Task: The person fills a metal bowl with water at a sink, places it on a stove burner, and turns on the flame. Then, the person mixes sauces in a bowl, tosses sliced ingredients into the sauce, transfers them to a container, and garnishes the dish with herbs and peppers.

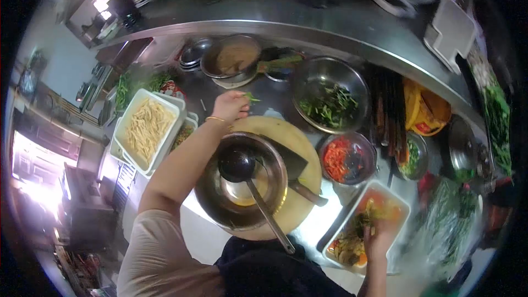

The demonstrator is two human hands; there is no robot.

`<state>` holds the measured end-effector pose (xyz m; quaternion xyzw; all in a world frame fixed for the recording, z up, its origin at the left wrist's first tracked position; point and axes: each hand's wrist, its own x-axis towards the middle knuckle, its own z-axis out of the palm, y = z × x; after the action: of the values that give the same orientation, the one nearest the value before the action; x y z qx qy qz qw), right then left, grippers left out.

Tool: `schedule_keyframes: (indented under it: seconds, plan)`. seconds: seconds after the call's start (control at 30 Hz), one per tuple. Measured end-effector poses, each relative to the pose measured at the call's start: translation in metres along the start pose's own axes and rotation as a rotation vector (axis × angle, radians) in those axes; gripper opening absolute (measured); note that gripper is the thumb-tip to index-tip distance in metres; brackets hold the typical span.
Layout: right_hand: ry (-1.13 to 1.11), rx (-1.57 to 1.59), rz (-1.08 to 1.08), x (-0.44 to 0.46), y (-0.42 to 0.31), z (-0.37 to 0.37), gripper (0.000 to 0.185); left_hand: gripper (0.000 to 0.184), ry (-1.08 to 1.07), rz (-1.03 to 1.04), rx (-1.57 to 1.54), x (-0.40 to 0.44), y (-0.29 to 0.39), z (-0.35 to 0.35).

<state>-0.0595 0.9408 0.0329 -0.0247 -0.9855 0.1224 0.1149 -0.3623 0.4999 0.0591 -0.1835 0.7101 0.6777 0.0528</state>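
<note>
My left hand [234,104] is closed on a few green leaves [251,97], just beyond the round cutting board [305,132]. On that board sits a wide metal bowl [206,198] with a dark ladle [236,166] resting in it, its handle over the near rim. Partly under the bowl lies a cleaver [308,192]. My right hand [378,239] reaches into a white rectangular tray [404,209] of reddish liquid and mixed food. Its fingers are bent together around dark greenish food [362,221] that I cannot make out.
Beyond the board stand a steel bowl of chopped greens [330,104] and a bowl of cut red peppers [341,157]. Stacked white containers [144,126] with pale strips are at left. A plastic bag of greens [448,225] lies at right. A metal shelf [264,25] crosses above.
</note>
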Motion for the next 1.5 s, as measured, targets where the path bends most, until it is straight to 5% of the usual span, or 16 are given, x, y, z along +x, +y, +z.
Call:
schedule_keyframes:
  seconds: [0.3, 0.4, 0.53, 0.67, 0.9, 1.13, 1.33, 1.43, 1.5]
  plan:
    - [-0.143, 0.127, 0.249, -0.014, -0.067, 0.003, 0.032, 0.021, -0.014, -0.112, -0.223, 0.113, -0.024, 0.042]
    - [-0.117, 0.609, 0.510, 0.001, -0.081, 0.022, 0.019, 0.021, -0.074, -0.150, -0.216, 0.108, -0.030, 0.060]
    - [-0.047, 1.330, 0.788, 0.102, -0.109, 0.053, 0.032, 0.014, -0.122, -0.182, -0.179, 0.099, -0.046, 0.069]
    - [-0.007, 1.873, 1.041, 0.213, -0.113, 0.106, 0.035, 0.032, -0.244, -0.179, -0.080, 0.084, -0.045, 0.050]
    - [-0.135, 1.732, 1.142, 0.327, -0.073, 0.173, 0.025, 0.033, -0.358, -0.224, 0.013, 0.076, -0.053, 0.030]
    - [-0.136, 1.764, 1.151, 0.373, -0.111, 0.141, 0.030, 0.031, -0.499, -0.159, 0.042, 0.064, -0.062, 0.118]
    - [-0.179, 1.934, 0.925, 0.380, -0.103, 0.124, 0.030, 0.030, -0.281, -0.028, -0.045, 0.097, -0.055, 0.172]
    - [-0.061, 1.845, 0.957, 0.383, -0.089, 0.129, 0.032, 0.036, -0.471, 0.418, 0.950, 0.099, -0.051, 0.177]
    - [-0.054, 1.833, 0.922, 0.376, -0.101, 0.112, 0.033, 0.039, -0.644, 0.479, 1.199, 0.086, -0.049, 0.181]
